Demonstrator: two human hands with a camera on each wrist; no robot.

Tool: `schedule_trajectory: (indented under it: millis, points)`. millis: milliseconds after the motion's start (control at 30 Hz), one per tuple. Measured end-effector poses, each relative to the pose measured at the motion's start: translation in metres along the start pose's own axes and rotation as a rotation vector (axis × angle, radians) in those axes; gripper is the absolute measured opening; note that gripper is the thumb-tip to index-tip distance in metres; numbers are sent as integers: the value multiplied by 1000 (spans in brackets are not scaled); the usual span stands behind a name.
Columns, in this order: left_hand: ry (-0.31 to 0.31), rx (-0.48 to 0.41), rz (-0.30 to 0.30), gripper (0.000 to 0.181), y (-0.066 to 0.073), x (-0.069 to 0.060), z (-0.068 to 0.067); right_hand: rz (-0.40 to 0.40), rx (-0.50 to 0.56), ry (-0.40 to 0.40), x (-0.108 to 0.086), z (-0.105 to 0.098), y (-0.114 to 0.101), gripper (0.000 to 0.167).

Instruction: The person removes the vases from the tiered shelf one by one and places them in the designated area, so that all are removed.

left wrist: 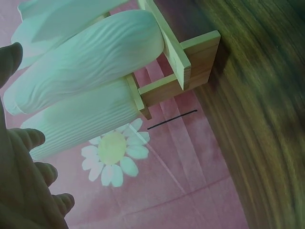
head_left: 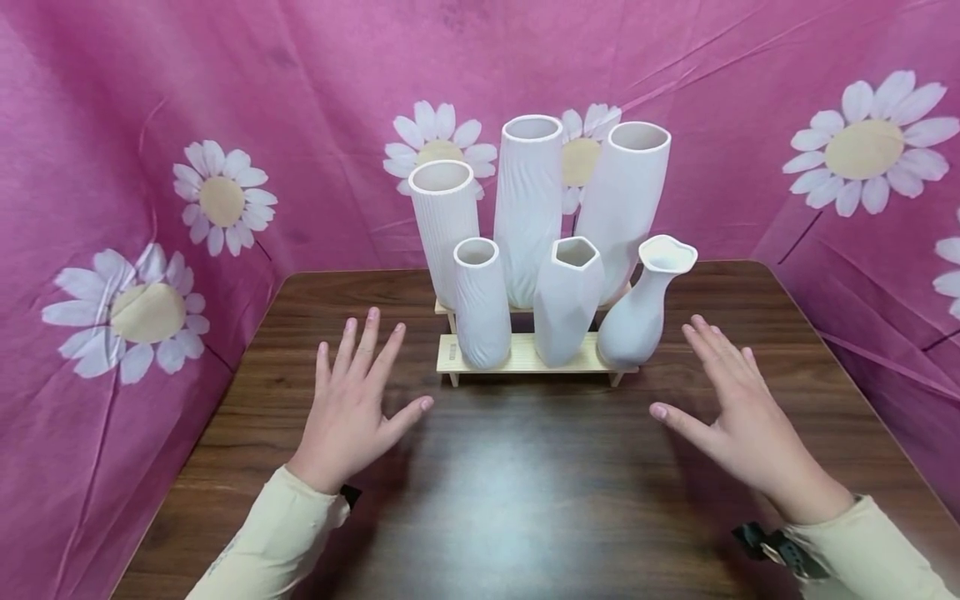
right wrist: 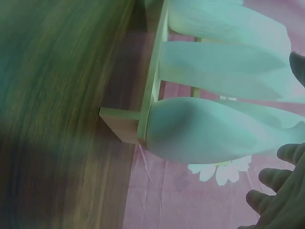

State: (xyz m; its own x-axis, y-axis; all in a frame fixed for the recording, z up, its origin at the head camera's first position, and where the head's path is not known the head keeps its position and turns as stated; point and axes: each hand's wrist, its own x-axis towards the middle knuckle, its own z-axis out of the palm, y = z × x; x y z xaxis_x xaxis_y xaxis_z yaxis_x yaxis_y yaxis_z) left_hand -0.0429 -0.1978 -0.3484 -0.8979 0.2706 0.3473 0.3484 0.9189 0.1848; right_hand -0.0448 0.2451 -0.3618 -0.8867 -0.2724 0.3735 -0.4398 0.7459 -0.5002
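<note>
On the table [head_left: 495,500], before the hanging cloth [head_left: 322,100], stood a two-step stand [head_left: 522,342], its front step [head_left: 523,359] bearing, from left to right, the front-left vase [head_left: 482,308], the front-middle vase [head_left: 567,304] and the front-right vase [head_left: 636,327]. Behind these, on the rear step [head_left: 521,310], stood the rear-left vase [head_left: 444,229], the rear-middle vase [head_left: 527,204] and the rear-right vase [head_left: 626,200]. The person's left hand [head_left: 356,417] was over the table to the left of the stand and the right hand [head_left: 750,433] to its right, both near it but apart, toward its front.
</note>
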Motion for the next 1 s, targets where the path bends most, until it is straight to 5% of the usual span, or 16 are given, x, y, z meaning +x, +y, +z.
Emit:
schedule_trajectory:
  millis: [267,567,1000]
  points:
    - [-5,-55,-30,92,1,4,6,87,142,48,0,3,1,97]
    - [-66,-198,-101,92,-3,11,17,176,164,82,0,7,1,92]
    - [-70,-372,-165,90,-2,17,36,282,265,67,9,17,6,87]
